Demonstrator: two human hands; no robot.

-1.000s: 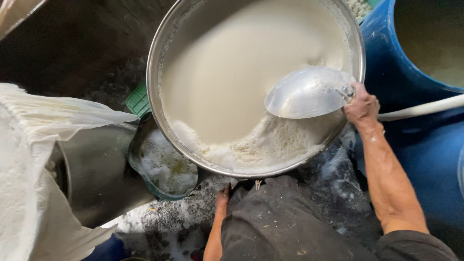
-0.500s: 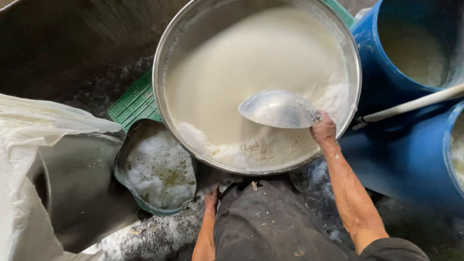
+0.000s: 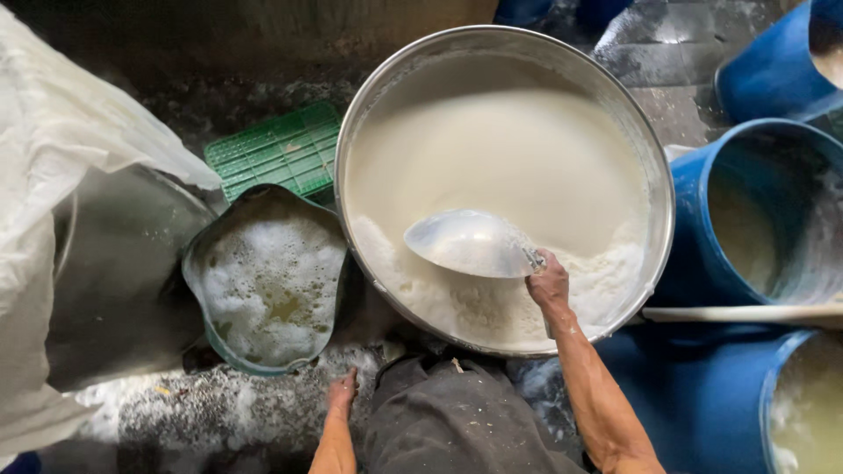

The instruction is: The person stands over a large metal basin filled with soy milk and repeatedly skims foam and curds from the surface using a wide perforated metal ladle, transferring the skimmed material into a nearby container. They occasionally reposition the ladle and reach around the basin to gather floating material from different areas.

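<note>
A wide steel basin (image 3: 654, 175) holds creamy white liquid with froth along its near side. My right hand (image 3: 548, 285) grips the edge of a shallow metal scoop (image 3: 470, 242), which lies over the liquid near the basin's middle, its bowl pointing left. My left hand (image 3: 342, 391) rests low on the wet, foam-flecked ground in front of the basin, fingers closed, nothing seen in it. Left of the basin a dented teal bucket (image 3: 200, 263) contains foamy, yellowish water.
White cloth (image 3: 61, 149) drapes over a large metal pot (image 3: 123, 272) at left. A green plastic crate (image 3: 274, 149) lies behind the bucket. Blue barrels (image 3: 694, 211) with cloudy liquid stand at right, a pale pipe (image 3: 746, 313) across them. My dark trousers (image 3: 448, 421) fill the bottom.
My right hand has carried the scoop leftward across the basin, from the right rim toward the middle. The view has shifted, so the basin sits farther right in the picture.
</note>
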